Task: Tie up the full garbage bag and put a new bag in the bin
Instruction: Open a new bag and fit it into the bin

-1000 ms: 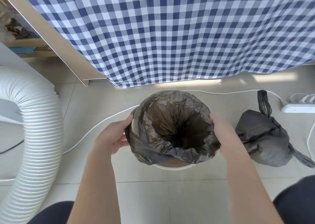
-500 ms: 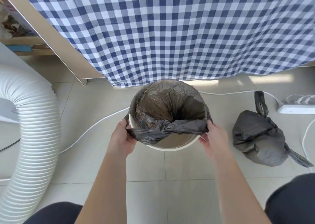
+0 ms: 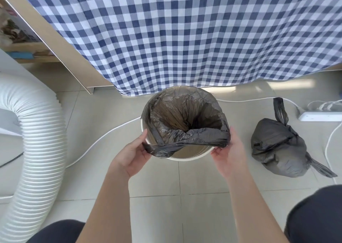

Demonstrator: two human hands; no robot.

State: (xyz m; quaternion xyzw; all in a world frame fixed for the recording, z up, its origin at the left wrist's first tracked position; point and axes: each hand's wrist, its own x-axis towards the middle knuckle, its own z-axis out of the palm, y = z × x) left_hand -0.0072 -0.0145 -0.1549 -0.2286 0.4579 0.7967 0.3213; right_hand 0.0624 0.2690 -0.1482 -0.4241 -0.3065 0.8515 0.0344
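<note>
your left hand (image 3: 133, 155) pinches the loose near hem of the new bag (image 3: 182, 117) at the bin's (image 3: 187, 157) left front, thumb over a twisted tail of film. from there the unseated hem runs as one bunched band straight across to your right, its long axis lying side to side just inside the near rim. the far half of the bag is already folded over the back rim; the near rim shows bare. your right hand (image 3: 228, 153) closes its grip on the band's other end at the right front. both hands sit level and equally near, so i judge the band must come toward you and down over the front lip. the tied full bag (image 3: 277, 150) lies on the floor (image 3: 194, 205), well apart to the right.
</note>
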